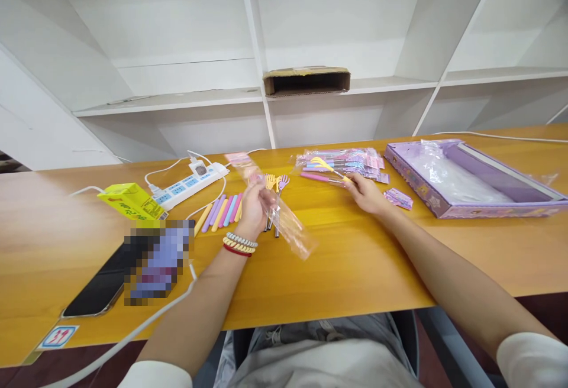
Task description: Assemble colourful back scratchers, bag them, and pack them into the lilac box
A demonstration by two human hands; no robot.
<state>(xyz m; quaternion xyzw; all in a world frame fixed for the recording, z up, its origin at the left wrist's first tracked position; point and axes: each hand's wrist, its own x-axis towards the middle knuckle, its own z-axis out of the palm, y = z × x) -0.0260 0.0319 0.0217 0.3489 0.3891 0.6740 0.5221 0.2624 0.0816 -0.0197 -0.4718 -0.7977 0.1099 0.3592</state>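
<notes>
My left hand (255, 206) pinches a clear plastic sleeve (290, 228) with a pink top, slightly blurred. In my right hand (366, 193) is a yellow hand-shaped stick (323, 165) with a metal rod, its head pointing left. Beyond it lie several packaged sticks (355, 160) in clear wrappers, with a pink handle (315, 176) at their near edge. Small hand-shaped heads on metal rods (283, 183) lie behind and beside my left hand, partly hidden. Coloured tubes (220, 213) in yellow, purple, pink and blue lie in a row to its left.
A purple box (437, 201) holding clear plastic is at the right, near small purple cards (398, 198). At the left are a power strip (193, 185), a yellow carton (132, 203), a dark phone (104, 278) and a white cable. A cardboard box (306, 81) sits on the shelf.
</notes>
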